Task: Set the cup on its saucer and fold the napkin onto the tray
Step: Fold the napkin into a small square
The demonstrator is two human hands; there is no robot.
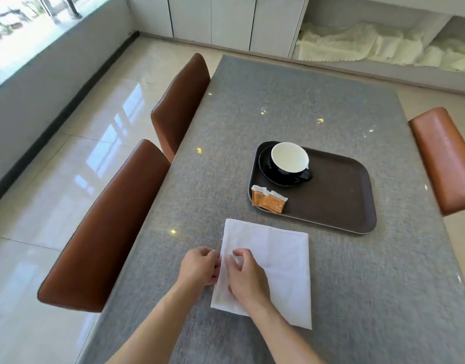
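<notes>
Grey woven cloth covers the long surface (291, 106), with brown chairs (105, 227) along its left side, another at the right edge, and white cabinets and shelves of pale linen against the far wall.

On the far half of the surface sits a dark brown tray (339, 195). At its far-left corner the black saucer (265, 166) carries the cup (290, 160), black outside and white inside, upright with its handle toward the near right. So the first part of the task looks done. Two orange sachets (268, 198) lie at the tray's near-left corner, touching each other.

The napkin (281, 264) is still on the cloth, just short of the tray's near rim and not touching it. It lies as a flat white rectangle, apparently already folded at least once, though the layers are hard to count. Both hands work at its left edge: the left hand (198, 266) has curled fingers pinching the edge from outside, and the right hand (246, 277) rests over the napkin with thumb and fingers pinching the same edge close by.

What is left, as I judge it, is to finish folding the napkin and carry it to the bare right part of the tray.
</notes>
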